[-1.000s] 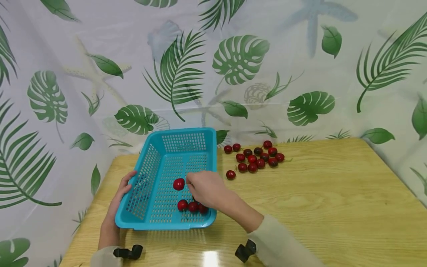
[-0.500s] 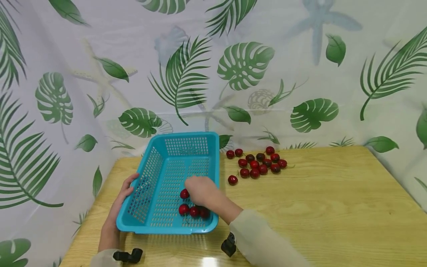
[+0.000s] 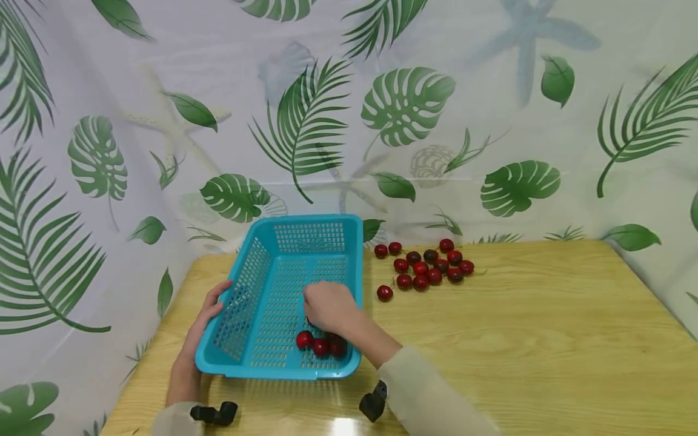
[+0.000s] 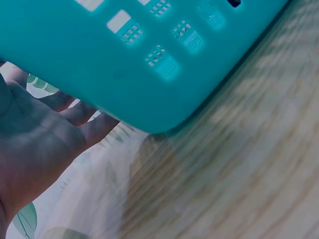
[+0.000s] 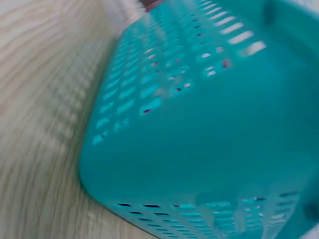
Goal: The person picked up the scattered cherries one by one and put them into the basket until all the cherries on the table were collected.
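Note:
A blue perforated plastic basket (image 3: pixel 240 303) stands on the table in the head view. My left hand (image 3: pixel 204 318) lies against the outside of its left wall; the left wrist view shows that hand (image 4: pixel 45 132) with its fingers extended beside the basket (image 4: pixel 99 64). Inside the basket, my right hand (image 3: pixel 331 307) has its fingers curled, with part of a red cherry (image 3: pixel 310 321) showing just below them. Several cherries (image 3: pixel 320 347) lie in the near right corner under that hand. In the right wrist view the basket wall (image 5: pixel 199 139) hides the fingers.
Several more cherries (image 3: pixel 420 268), some with stems, are grouped on the wooden table (image 3: pixel 534 327) to the right of the basket. A leaf-printed sheet (image 3: pixel 436 121) hangs behind and to the left of the table.
The cherry dangling from my right hand has dropped lower and moved right, nearer the others, and is now mostly hidden by the hand. My left hand stays at the basket. The head view has shifted slightly.

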### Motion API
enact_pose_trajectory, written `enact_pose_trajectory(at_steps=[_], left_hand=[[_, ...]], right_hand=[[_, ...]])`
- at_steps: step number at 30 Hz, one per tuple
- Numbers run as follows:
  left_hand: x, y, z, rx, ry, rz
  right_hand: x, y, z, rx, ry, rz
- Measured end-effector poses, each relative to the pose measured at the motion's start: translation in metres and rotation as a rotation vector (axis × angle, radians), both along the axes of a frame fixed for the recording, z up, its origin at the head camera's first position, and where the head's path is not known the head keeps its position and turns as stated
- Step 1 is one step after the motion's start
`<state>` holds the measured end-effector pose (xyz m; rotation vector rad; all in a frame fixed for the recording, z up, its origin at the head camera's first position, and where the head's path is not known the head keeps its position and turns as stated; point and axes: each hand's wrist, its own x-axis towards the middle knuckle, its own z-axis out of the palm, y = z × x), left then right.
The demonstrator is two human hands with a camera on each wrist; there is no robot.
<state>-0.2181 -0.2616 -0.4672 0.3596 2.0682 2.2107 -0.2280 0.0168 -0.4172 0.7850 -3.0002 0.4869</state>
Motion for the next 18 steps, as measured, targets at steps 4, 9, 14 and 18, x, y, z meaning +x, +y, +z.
enact_pose_trajectory(at_steps=[4,9,14,18], left_hand=[[-0.003,0.005,-0.003,0.006,-0.007,-0.008],[-0.003,0.003,-0.006,0.037,0.066,-0.022],[-0.002,-0.001,-0.005,0.031,0.118,-0.053],[-0.005,-0.004,-0.006,0.053,0.189,-0.09]], right_hand=[[0.003,0.02,0.006,-0.35,0.088,-0.018],[0.015,0.054,0.003,-0.652,0.156,-0.057],[0.029,0.092,0.001,-0.813,0.138,-0.178],[0.027,0.123,-0.005,-0.816,0.082,-0.296]])
